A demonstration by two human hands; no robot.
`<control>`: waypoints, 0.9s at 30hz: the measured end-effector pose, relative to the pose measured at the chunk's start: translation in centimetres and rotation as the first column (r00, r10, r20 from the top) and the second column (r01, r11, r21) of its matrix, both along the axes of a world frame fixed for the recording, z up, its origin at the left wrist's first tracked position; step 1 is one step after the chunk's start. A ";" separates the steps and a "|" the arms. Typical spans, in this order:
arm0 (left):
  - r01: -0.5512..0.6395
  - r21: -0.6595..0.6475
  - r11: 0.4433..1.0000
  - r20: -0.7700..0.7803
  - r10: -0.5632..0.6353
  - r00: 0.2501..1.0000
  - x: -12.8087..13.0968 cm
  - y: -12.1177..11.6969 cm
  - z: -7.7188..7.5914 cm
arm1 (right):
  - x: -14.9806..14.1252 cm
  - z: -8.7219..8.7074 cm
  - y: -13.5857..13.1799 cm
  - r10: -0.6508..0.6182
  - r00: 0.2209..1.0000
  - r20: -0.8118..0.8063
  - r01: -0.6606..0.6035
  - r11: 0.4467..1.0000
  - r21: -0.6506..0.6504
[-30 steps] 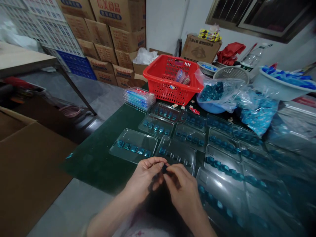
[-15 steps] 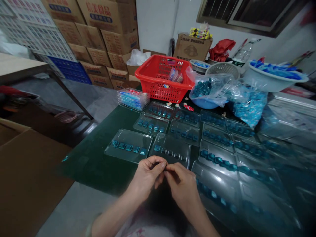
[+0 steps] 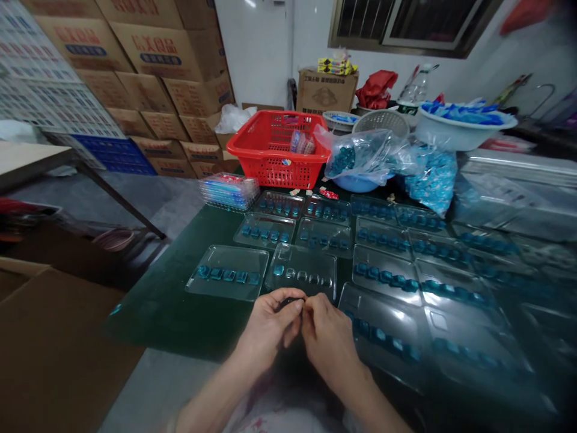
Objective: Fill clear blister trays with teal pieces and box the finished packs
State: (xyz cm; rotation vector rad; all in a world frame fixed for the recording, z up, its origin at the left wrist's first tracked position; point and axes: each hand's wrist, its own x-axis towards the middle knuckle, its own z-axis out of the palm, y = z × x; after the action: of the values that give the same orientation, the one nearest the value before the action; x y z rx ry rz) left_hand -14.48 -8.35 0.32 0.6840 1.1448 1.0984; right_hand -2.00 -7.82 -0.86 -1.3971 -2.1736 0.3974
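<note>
My left hand point(image 3: 273, 322) and my right hand point(image 3: 325, 328) meet at the fingertips above the table's near edge, both closed in a pinch. Whatever sits between the fingers is too small and dark to make out. Just beyond them lies a clear plastic tray point(image 3: 311, 257) with one blue piece point(image 3: 279, 270) in its left hollow; its other hollows look unfilled. To the left, another clear tray point(image 3: 238, 255) carries a row of blue pieces point(image 3: 229, 276). A further tray point(image 3: 360, 297) with blue pieces lies beside my right hand.
More filled trays point(image 3: 383, 231) cover the green table point(image 3: 166, 294). Behind them stand a red basket point(image 3: 277, 162), a plastic bag of blue pieces point(image 3: 365, 147), a bag of blue-white bits point(image 3: 428, 180) and a white basin point(image 3: 455, 135). Stacked trays point(image 3: 229, 191) sit back left; cardboard boxes point(image 3: 157, 48) beyond.
The view has shifted, so the basket and trays appear further left. My hands stay pinched together at nearly the same spot, with the right fingers drawn slightly closer in.
</note>
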 end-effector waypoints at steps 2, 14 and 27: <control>0.035 -0.010 0.999 -0.025 -0.035 0.999 0.0 -0.1 0.1 | 0.5 0.1 -0.1 0.014 0.995 -0.096 -0.021 0.997 -0.076; 0.186 0.141 0.972 -0.283 -0.140 0.949 -1.3 -0.8 0.0 | 1.8 1.6 -0.3 -0.017 0.819 -0.573 -0.243 0.895 -0.373; 0.177 0.003 0.984 0.228 -0.173 0.958 -1.1 0.2 0.1 | 1.8 2.1 0.5 0.156 0.835 -0.528 -0.273 0.950 -0.151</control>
State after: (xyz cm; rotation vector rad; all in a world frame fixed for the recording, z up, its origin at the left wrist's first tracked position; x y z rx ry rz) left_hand -15.58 -8.14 0.39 0.6161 0.8798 0.9866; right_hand -0.17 -7.36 1.20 -0.9942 -1.8757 1.0027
